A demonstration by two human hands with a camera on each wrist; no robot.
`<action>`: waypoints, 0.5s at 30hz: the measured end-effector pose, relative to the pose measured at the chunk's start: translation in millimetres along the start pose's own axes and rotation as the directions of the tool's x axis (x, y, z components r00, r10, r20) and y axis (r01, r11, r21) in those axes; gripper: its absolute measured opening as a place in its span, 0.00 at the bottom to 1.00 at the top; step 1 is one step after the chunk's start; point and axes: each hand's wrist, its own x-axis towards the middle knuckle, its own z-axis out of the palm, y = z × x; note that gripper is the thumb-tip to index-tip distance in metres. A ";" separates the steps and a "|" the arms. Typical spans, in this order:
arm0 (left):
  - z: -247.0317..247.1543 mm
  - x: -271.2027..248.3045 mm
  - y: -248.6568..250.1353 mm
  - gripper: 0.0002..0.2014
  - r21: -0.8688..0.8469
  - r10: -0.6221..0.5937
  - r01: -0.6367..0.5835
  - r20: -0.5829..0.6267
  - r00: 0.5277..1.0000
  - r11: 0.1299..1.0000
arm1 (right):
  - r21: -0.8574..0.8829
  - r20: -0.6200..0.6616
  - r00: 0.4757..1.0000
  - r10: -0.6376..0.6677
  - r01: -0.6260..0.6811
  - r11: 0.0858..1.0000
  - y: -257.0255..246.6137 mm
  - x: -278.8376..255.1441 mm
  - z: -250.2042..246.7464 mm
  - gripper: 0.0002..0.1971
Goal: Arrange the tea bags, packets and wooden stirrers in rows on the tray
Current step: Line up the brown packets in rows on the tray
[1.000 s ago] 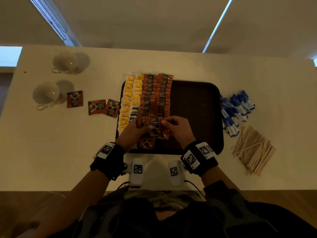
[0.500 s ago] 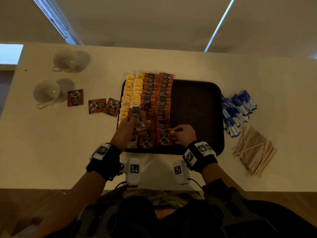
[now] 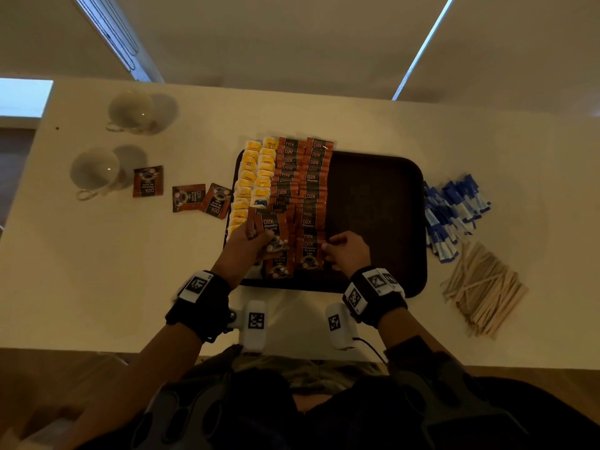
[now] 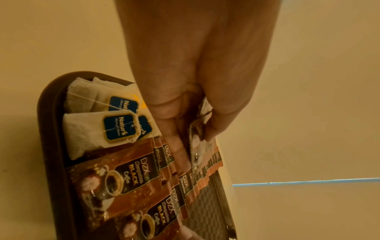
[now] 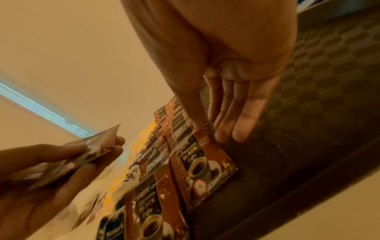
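Head view shows the left hand (image 3: 248,243) raised just above the tray's near-left part, thumb and fingers pinching a small stack of brown coffee packets (image 3: 271,227); the left wrist view confirms that pinch on the held packets (image 4: 198,139). The right hand (image 3: 349,251) sits at about 3 o'clock from the left one, low over the tray. In the right wrist view its fingers (image 5: 240,120) are straight and together, fingertips resting by the edge of the nearest laid coffee packet (image 5: 202,164), gripping nothing.

Under both hands lies the dark tray (image 3: 376,203). Two rows of laid coffee packets (image 3: 302,186) run toward 12 o'clock, and two rows of yellow-tagged tea bags (image 3: 255,180) fill the tray's 9 o'clock side. The tray's 3 o'clock half is bare.

On the white table (image 3: 97,287), three loose coffee packets (image 3: 188,196) lie at 9 o'clock of the tray, and beyond them stand two white cups (image 3: 97,172). At 3 o'clock of the tray is a heap of blue packets (image 3: 453,212); the wooden stirrers (image 3: 483,290) are piled at about 4 o'clock.
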 end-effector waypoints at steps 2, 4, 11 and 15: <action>-1.2 -0.1 -0.6 0.11 0.011 0.002 -0.002 -0.004 1.000 1.000 | -0.006 -0.057 0.994 -0.098 0.097 0.995 -2.2 -5.8 -1.4 0.10; -0.3 0.0 -0.3 0.12 0.021 -0.009 0.009 -0.007 1.000 1.000 | 0.050 -0.024 0.980 -0.198 0.199 0.979 -11.0 -15.6 -2.0 0.10; 13.3 -2.6 1.6 0.12 0.000 0.004 -0.004 0.082 0.997 1.000 | 0.242 0.207 0.950 -0.232 0.180 0.953 -25.3 -30.3 2.0 0.10; 14.3 1.9 4.3 0.08 -0.036 -0.074 0.072 -0.061 0.995 0.997 | 0.137 0.170 0.974 -0.152 0.130 0.982 -13.9 -19.0 -10.6 0.09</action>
